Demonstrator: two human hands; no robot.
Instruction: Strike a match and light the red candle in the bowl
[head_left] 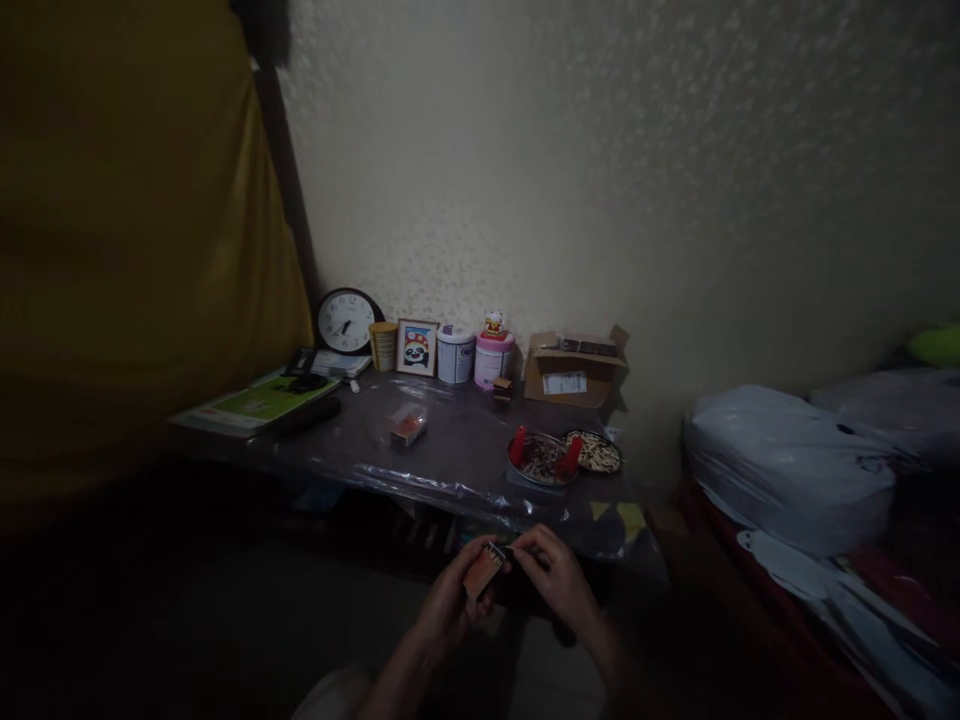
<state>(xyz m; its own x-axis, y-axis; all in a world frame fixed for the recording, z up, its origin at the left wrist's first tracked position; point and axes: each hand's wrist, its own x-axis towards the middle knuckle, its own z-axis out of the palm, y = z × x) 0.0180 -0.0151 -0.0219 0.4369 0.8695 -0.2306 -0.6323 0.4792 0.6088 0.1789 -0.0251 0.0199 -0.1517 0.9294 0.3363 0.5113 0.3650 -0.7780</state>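
Note:
My left hand is closed around a small orange matchbox, tilted in front of the table's near edge. A row of pale match ends shows at the box's upper, dark-edged end. Close by on the right, the thumb and index finger of my right hand are pinched together at that end. What the fingertips hold is too small and dim to make out. Beyond my hands on the table, a round dish holds dark-looking small sticks and two red upright pieces. Behind it a second dish holds many pale sticks.
The table has a shiny plastic cover. An orange box in clear plastic lies on it. Along the wall stand a clock, a framed panda picture, two tubs and an open cardboard box. White bags are at right.

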